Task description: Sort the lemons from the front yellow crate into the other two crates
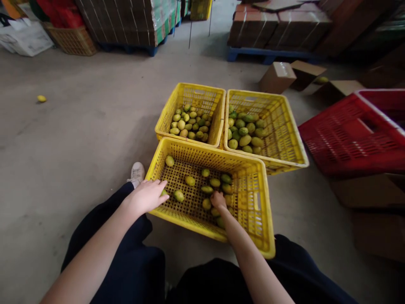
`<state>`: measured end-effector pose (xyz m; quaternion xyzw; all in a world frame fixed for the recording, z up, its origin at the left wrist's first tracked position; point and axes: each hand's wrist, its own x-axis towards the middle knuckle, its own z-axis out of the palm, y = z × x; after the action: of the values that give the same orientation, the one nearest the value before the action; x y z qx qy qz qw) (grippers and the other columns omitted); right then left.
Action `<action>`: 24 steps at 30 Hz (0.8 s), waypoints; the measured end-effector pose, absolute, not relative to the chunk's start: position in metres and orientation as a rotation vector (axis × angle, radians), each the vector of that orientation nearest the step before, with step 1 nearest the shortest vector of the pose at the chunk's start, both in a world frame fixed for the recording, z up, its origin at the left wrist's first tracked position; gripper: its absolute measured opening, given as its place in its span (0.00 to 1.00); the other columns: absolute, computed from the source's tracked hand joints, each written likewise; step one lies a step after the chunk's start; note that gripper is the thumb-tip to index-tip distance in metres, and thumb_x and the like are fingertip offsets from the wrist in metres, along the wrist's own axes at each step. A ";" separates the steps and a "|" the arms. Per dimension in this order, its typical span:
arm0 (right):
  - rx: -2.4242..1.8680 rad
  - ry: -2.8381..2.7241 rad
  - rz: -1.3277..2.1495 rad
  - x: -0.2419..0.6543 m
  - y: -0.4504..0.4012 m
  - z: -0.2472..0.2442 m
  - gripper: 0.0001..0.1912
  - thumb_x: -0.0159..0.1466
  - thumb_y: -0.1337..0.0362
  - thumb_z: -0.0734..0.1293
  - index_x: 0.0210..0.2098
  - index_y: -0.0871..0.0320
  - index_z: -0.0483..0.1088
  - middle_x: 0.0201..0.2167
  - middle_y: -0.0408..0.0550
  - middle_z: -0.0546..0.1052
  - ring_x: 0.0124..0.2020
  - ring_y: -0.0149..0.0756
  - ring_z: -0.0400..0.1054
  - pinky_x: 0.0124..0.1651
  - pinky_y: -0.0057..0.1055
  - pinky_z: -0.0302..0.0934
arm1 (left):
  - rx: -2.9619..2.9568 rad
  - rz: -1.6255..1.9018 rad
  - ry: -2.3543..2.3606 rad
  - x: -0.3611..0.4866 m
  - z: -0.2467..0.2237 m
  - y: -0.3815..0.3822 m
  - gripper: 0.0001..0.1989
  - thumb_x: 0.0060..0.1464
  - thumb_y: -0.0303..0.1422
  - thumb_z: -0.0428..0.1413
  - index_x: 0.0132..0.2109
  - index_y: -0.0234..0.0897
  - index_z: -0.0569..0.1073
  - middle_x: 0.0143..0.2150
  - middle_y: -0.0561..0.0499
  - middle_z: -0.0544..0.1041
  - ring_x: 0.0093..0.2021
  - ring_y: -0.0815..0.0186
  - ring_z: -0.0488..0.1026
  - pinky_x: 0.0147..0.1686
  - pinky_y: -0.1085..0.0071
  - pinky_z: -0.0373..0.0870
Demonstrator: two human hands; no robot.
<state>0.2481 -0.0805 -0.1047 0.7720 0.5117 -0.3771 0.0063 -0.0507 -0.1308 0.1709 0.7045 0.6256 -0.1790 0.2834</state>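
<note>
A yellow crate [209, 153] stands nearest to me, with several green-yellow fruits [190, 181] spread over its perforated bottom. My left hand [151, 194] is over the crate's left rim, fingers stretched out and apart, beside a fruit that it partly covers. Inside the crate, toward the right, my right hand [218, 200] reaches down among a cluster of fruits. Its fingers are curled together, and what they hold, if anything, is hidden. Two more yellow crates touch the far side: the left one [202, 88] and the right one [295, 131] both contain many fruits.
A red crate [357, 131] stands at the right, near open cardboard boxes [278, 76]. Loaded blue pallets [268, 55] are at the back. One yellow fruit [41, 99] lies on the floor at the left. A shoe [137, 172] is beside the near crate.
</note>
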 end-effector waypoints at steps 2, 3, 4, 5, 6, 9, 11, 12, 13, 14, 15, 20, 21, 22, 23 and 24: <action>2.462 1.592 -1.166 0.246 -0.078 -0.102 0.13 0.56 0.73 0.67 0.41 0.57 0.66 0.45 0.59 0.73 0.50 0.52 0.71 0.54 0.47 0.62 | 1.902 -0.471 1.675 -0.052 0.176 -0.132 0.27 0.64 0.41 0.49 0.67 0.35 0.65 0.62 0.39 0.73 0.61 0.46 0.69 0.60 0.55 0.61; 2.474 1.589 -1.162 0.245 -0.076 -0.101 0.15 0.55 0.72 0.68 0.42 0.58 0.65 0.45 0.59 0.73 0.50 0.53 0.71 0.53 0.48 0.62 | 1.912 -0.462 1.676 -0.052 0.178 -0.133 0.27 0.64 0.41 0.49 0.66 0.35 0.65 0.61 0.38 0.73 0.61 0.46 0.70 0.60 0.55 0.62; 2.476 1.596 -1.159 0.244 -0.073 -0.098 0.17 0.54 0.72 0.69 0.43 0.58 0.65 0.45 0.60 0.73 0.51 0.55 0.71 0.53 0.49 0.63 | 1.923 -0.452 1.675 -0.053 0.181 -0.134 0.27 0.64 0.40 0.49 0.66 0.35 0.65 0.61 0.38 0.73 0.60 0.47 0.70 0.60 0.55 0.62; 2.465 1.619 -1.157 0.242 -0.069 -0.095 0.19 0.53 0.71 0.70 0.44 0.58 0.65 0.45 0.60 0.73 0.51 0.56 0.70 0.52 0.48 0.62 | 1.937 -0.444 1.669 -0.054 0.183 -0.135 0.27 0.65 0.40 0.48 0.67 0.34 0.65 0.61 0.37 0.73 0.60 0.47 0.71 0.60 0.55 0.63; 2.437 1.663 -1.154 0.239 -0.063 -0.091 0.20 0.53 0.70 0.71 0.44 0.59 0.65 0.46 0.61 0.73 0.52 0.56 0.70 0.52 0.47 0.62 | 1.953 -0.438 1.662 -0.055 0.185 -0.137 0.27 0.65 0.40 0.48 0.67 0.33 0.64 0.61 0.37 0.73 0.60 0.47 0.71 0.60 0.54 0.63; 2.295 1.861 -1.137 0.223 -0.042 -0.079 0.24 0.52 0.68 0.73 0.47 0.59 0.65 0.51 0.60 0.73 0.54 0.53 0.68 0.54 0.41 0.61 | 1.994 -0.405 1.651 -0.055 0.188 -0.144 0.27 0.65 0.38 0.47 0.66 0.30 0.65 0.59 0.34 0.74 0.59 0.47 0.72 0.60 0.53 0.64; 2.230 1.942 -1.130 0.204 -0.029 -0.075 0.24 0.54 0.66 0.73 0.49 0.58 0.65 0.53 0.55 0.73 0.54 0.47 0.68 0.54 0.35 0.61 | 1.995 -0.370 1.647 -0.052 0.187 -0.148 0.25 0.65 0.37 0.49 0.65 0.30 0.66 0.58 0.34 0.75 0.58 0.48 0.73 0.59 0.53 0.64; 2.217 1.950 -1.127 0.192 -0.025 -0.075 0.23 0.56 0.66 0.72 0.50 0.58 0.65 0.53 0.54 0.73 0.54 0.45 0.68 0.54 0.33 0.61 | 1.991 -0.355 1.633 -0.050 0.186 -0.150 0.25 0.65 0.37 0.49 0.65 0.31 0.67 0.57 0.34 0.75 0.58 0.48 0.73 0.59 0.54 0.64; 2.211 1.935 -1.123 0.181 -0.023 -0.076 0.22 0.56 0.66 0.72 0.50 0.59 0.66 0.51 0.54 0.74 0.52 0.44 0.69 0.52 0.32 0.62 | 1.982 -0.352 1.611 -0.048 0.186 -0.151 0.25 0.65 0.37 0.49 0.65 0.30 0.66 0.57 0.34 0.75 0.59 0.48 0.72 0.60 0.54 0.64; 2.210 1.911 -1.115 0.169 -0.023 -0.078 0.22 0.57 0.66 0.71 0.50 0.61 0.67 0.50 0.55 0.75 0.51 0.43 0.71 0.51 0.31 0.63 | 1.970 -0.364 1.583 -0.046 0.187 -0.151 0.26 0.65 0.37 0.49 0.65 0.29 0.66 0.58 0.34 0.75 0.60 0.48 0.71 0.60 0.53 0.64; 2.210 1.890 -1.105 0.158 -0.024 -0.081 0.22 0.57 0.66 0.71 0.50 0.62 0.68 0.50 0.57 0.75 0.50 0.43 0.71 0.50 0.30 0.64 | 1.957 -0.386 1.555 -0.044 0.188 -0.151 0.26 0.65 0.37 0.48 0.66 0.28 0.65 0.59 0.33 0.74 0.60 0.47 0.71 0.60 0.52 0.63; 2.224 1.815 -1.013 0.126 -0.041 -0.096 0.30 0.57 0.64 0.73 0.57 0.65 0.66 0.59 0.68 0.68 0.53 0.50 0.72 0.50 0.33 0.65 | 1.941 -0.491 1.584 -0.040 0.195 -0.149 0.28 0.67 0.37 0.46 0.68 0.26 0.61 0.62 0.32 0.71 0.62 0.46 0.69 0.62 0.51 0.61; 2.218 1.813 -0.998 0.125 -0.043 -0.098 0.30 0.58 0.64 0.73 0.58 0.64 0.66 0.61 0.68 0.67 0.54 0.51 0.72 0.50 0.34 0.65 | 1.943 -0.498 1.586 -0.040 0.195 -0.150 0.28 0.67 0.37 0.46 0.68 0.26 0.61 0.62 0.32 0.71 0.62 0.46 0.69 0.62 0.51 0.61; 2.208 1.810 -0.986 0.124 -0.043 -0.098 0.29 0.58 0.63 0.72 0.58 0.63 0.66 0.61 0.68 0.67 0.54 0.52 0.72 0.51 0.35 0.65 | 1.943 -0.497 1.574 -0.040 0.195 -0.150 0.27 0.67 0.37 0.46 0.68 0.27 0.61 0.61 0.33 0.71 0.62 0.47 0.69 0.62 0.51 0.61; 2.196 1.807 -0.979 0.125 -0.041 -0.098 0.28 0.59 0.63 0.72 0.57 0.63 0.67 0.60 0.67 0.69 0.55 0.52 0.72 0.51 0.36 0.65 | 1.940 -0.492 1.552 -0.041 0.194 -0.151 0.27 0.67 0.36 0.46 0.68 0.27 0.62 0.61 0.33 0.72 0.61 0.47 0.69 0.62 0.51 0.61; 2.183 1.805 -0.977 0.125 -0.039 -0.098 0.26 0.59 0.63 0.72 0.56 0.62 0.69 0.58 0.66 0.71 0.55 0.52 0.72 0.51 0.36 0.65 | 1.934 -0.483 1.533 -0.041 0.193 -0.151 0.27 0.67 0.36 0.46 0.68 0.27 0.62 0.60 0.33 0.72 0.61 0.47 0.69 0.62 0.52 0.61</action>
<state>0.1251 -0.0395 -0.0975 0.7267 0.6009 -0.3251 0.0725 -0.0414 -0.1515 0.1933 0.7316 0.5799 -0.1828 0.3083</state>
